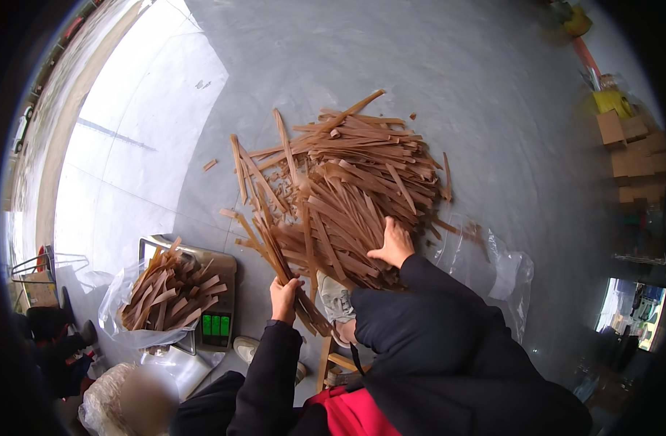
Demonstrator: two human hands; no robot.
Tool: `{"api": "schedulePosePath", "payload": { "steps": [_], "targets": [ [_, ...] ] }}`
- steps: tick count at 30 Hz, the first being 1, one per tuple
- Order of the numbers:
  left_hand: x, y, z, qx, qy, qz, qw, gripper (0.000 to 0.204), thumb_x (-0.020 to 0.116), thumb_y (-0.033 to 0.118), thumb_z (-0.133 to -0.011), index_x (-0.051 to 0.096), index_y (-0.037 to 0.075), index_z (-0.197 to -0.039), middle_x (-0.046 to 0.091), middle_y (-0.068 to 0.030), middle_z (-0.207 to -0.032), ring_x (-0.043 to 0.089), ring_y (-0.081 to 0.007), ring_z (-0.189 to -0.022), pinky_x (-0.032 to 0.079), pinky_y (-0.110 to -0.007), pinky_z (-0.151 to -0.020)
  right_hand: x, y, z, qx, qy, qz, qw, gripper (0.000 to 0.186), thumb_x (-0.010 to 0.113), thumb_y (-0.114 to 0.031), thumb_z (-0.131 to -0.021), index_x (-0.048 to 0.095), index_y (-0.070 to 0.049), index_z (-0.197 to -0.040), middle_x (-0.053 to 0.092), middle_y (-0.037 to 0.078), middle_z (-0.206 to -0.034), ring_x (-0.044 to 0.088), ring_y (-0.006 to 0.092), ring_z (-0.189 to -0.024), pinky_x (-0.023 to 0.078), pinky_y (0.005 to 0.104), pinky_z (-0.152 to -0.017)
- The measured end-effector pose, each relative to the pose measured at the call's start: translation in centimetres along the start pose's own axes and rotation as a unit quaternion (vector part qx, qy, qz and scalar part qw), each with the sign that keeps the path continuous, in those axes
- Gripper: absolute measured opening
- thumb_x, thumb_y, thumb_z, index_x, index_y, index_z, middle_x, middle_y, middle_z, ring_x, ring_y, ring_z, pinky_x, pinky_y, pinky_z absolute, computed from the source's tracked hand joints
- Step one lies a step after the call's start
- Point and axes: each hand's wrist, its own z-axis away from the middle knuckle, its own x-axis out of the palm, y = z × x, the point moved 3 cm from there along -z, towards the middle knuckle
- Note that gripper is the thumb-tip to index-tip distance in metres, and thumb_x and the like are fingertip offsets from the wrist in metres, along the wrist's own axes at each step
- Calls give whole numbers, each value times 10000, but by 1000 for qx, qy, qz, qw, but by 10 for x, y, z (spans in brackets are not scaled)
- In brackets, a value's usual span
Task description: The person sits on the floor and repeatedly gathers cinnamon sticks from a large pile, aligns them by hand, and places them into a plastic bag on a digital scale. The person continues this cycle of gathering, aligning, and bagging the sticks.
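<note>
A large loose pile of flat brown strips point(376, 174) lies on the grey floor in front of me; what they are made of I cannot tell. My left hand point(283, 298) is closed round a bundle of these strips point(271, 254), which slants from upper left to lower right through the grip. At the near right side of the pile, my right hand point(395, 243) is spread, thumb apart from the fingers, just at the strips' surface. Whether its fingertips touch them is unclear. Small broken pieces point(282, 185) are scattered at the pile's left part.
At lower left, a clear plastic bag point(115, 309) full of strips stands on a scale point(224, 265) with a green display. A person in a clear cap point(104, 400) is beside me. Another clear bag point(514, 276) lies right of the pile. Cardboard boxes point(638, 156) stand far right.
</note>
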Motion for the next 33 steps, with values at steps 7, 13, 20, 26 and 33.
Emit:
{"api": "schedulePosePath", "payload": {
  "steps": [7, 13, 20, 26, 33],
  "targets": [
    [28, 5, -23, -19, -89, -25, 995, 157, 618, 50, -754, 549, 21, -892, 569, -40, -715, 549, -132, -585, 456, -267, -547, 6, 2, 13, -45, 96, 21, 994, 836, 840, -323, -543, 382, -86, -1201, 483, 209, -1094, 458, 380, -1080, 403, 444, -912],
    [51, 12, -12, -24, -109, 52, 992, 155, 564, 34, -786, 509, -2, -926, 633, -87, -780, 618, -158, -625, 501, -268, -577, -61, 15, -13, -7, -86, -104, 991, 839, 792, -249, -577, 391, 20, -1264, 486, 286, -1230, 490, 347, -1154, 416, 373, -953],
    [37, 28, 0, 43, -76, 1, 996, 184, 543, -11, -775, 488, -7, -950, 650, -124, -878, 634, -180, -672, 510, -280, -656, -99, 18, -4, 19, -245, -413, 877, 641, 774, -113, -675, 483, 75, -1215, 589, 153, -1123, 566, 188, -1018, 434, 292, -897],
    [35, 52, 21, 75, -118, 19, 990, 229, 527, 6, -796, 460, -18, -1013, 650, -143, -940, 636, -184, -713, 509, -280, -665, -91, 29, 33, 33, -293, -493, 818, 628, 729, -136, -729, 436, 24, -1261, 559, 94, -1123, 545, 159, -1007, 447, 292, -865],
    [59, 97, 57, 83, -204, 35, 975, 256, 543, 2, -795, 444, -24, -1030, 641, -180, -986, 651, -210, -779, 518, -300, -724, -146, -2, 80, -41, -303, -426, 852, 665, 754, -161, -710, 427, 38, -1254, 561, 88, -1087, 541, 148, -965, 454, 285, -839]
  ]
}}
